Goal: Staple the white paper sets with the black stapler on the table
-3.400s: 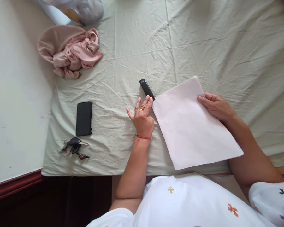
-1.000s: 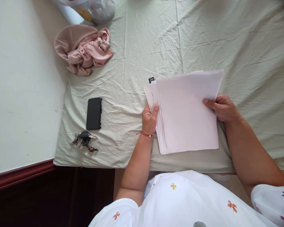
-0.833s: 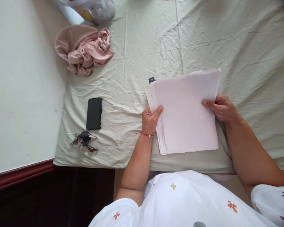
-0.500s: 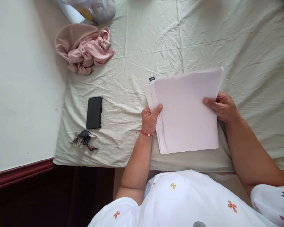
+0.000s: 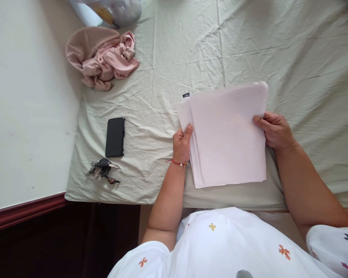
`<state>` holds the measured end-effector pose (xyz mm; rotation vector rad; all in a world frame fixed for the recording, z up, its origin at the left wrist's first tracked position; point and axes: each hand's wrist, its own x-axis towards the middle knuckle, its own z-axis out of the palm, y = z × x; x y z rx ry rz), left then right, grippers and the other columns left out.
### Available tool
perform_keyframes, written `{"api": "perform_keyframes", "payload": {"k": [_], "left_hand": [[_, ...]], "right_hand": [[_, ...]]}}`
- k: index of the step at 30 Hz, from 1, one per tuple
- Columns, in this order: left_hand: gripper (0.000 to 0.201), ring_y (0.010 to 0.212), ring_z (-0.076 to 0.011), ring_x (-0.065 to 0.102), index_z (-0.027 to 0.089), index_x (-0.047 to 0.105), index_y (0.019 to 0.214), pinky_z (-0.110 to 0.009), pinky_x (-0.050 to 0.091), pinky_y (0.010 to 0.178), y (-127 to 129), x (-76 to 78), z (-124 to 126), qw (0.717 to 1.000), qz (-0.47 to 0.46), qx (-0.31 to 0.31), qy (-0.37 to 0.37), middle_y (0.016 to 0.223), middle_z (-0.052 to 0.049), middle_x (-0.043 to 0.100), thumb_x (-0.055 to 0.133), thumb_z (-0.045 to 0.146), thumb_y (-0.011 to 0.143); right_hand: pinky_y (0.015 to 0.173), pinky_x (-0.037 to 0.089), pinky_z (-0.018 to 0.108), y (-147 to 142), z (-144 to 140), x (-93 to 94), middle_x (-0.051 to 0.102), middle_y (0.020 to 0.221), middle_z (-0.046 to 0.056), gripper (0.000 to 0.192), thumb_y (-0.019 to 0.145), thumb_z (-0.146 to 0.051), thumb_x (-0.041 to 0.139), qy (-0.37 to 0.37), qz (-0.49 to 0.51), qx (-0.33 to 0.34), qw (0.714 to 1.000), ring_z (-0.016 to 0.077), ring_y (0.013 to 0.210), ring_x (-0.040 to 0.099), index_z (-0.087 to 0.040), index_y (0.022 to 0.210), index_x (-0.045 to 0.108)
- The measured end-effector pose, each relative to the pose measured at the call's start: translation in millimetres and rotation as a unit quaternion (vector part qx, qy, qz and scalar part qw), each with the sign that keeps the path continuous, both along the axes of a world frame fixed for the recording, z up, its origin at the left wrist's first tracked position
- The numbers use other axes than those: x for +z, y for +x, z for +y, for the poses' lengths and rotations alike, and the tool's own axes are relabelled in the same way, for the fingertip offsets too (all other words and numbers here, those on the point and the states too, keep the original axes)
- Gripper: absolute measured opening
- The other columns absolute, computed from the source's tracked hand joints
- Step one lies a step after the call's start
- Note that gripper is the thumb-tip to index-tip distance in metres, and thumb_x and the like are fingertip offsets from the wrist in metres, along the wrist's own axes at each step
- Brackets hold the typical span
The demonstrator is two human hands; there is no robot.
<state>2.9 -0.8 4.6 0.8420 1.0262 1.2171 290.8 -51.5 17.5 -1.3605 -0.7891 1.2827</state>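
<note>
A stack of white paper sheets (image 5: 227, 135) is held between both hands above the pale green bedsheet (image 5: 174, 65), its lower edge near the bed's front edge. My left hand (image 5: 182, 143) grips the stack's left edge, thumb on top, a red string on the wrist. My right hand (image 5: 274, 130) grips the right edge. The sheets fan out slightly on the left side. A black stapler (image 5: 186, 94) lies behind the stack, only its tip showing.
A black phone (image 5: 115, 137) and a bunch of keys (image 5: 103, 171) lie on the sheet to the left. A crumpled pink cloth (image 5: 104, 61) sits at the back left, a plastic bag (image 5: 113, 9) beyond it. A white wall (image 5: 26, 100) borders the bed's left side.
The stack, lying tilted on the bed 3.4 s ago, is now lifted and squared between both hands. My left hand moved from beside the stapler onto the stack's left edge.
</note>
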Motion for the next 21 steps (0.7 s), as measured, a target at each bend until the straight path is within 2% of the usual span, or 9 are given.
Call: {"api": "perform_keyframes", "payload": {"k": [6,9,12,15,18,21], "left_hand": [[0.045,0.118,-0.0238,0.075,0.024,0.081,0.112,-0.036,0.057,0.107,-1.8,-7.9,-1.3,0.998,0.014,-0.058,0.027,0.115,-0.004,0.083,0.073,0.062,0.089],[0.045,0.115,-0.0237,0.075,0.024,0.08,0.113,-0.035,0.058,0.103,-1.8,-10.0,-3.6,0.997,0.032,-0.069,0.032,0.109,-0.003,0.083,0.071,0.063,0.091],[0.047,0.108,-0.0234,0.076,0.025,0.079,0.113,-0.035,0.059,0.099,-2.0,-10.8,-5.2,0.995,0.051,-0.073,0.041,0.104,-0.003,0.082,0.068,0.065,0.091],[0.049,0.104,-0.0231,0.075,0.023,0.08,0.103,-0.035,0.057,0.1,-2.6,-7.5,-5.4,0.991,0.082,-0.087,0.059,0.099,-0.004,0.081,0.065,0.068,0.091],[0.05,0.111,-0.0252,0.074,0.021,0.08,0.101,-0.034,0.054,0.103,-2.3,-0.4,-5.3,0.986,0.103,-0.104,0.075,0.103,-0.007,0.081,0.073,0.067,0.085],[0.051,0.111,-0.0289,0.076,0.019,0.08,0.107,-0.038,0.057,0.099,-0.8,5.1,-6.6,0.986,0.096,-0.125,0.058,0.112,-0.011,0.082,0.085,0.06,0.077]], "right_hand": [[0.068,0.058,0.028,0.6,0.9,-0.8,0.08,0.103,0.002,0.033,0.086,-0.051,0.082,0.01,-0.036,0.026,0.999,0.0173,0.079,0.068,-0.027,0.108,0.079],[0.073,0.058,0.027,0.1,2.3,-0.7,0.078,0.108,0.001,0.03,0.091,-0.05,0.077,0.034,-0.071,0.042,0.996,0.0168,0.086,0.069,-0.031,0.115,0.078],[0.081,0.06,0.031,-0.2,3.6,-0.8,0.077,0.12,-0.001,0.032,0.092,-0.05,0.075,0.038,-0.089,0.038,0.995,0.0192,0.096,0.072,-0.037,0.122,0.075],[0.087,0.062,0.039,0.3,3.3,-0.6,0.075,0.128,0.0,0.038,0.091,-0.053,0.075,0.033,-0.101,0.034,0.994,0.0246,0.106,0.073,-0.039,0.127,0.071],[0.091,0.063,0.043,0.5,1.5,0.5,0.074,0.128,0.001,0.042,0.09,-0.054,0.076,0.034,-0.11,0.039,0.993,0.0276,0.112,0.072,-0.039,0.129,0.071],[0.082,0.064,0.04,0.1,-0.2,1.7,0.076,0.124,0.002,0.046,0.086,-0.054,0.08,0.026,-0.089,0.047,0.995,0.0268,0.104,0.075,-0.037,0.128,0.071]]}}
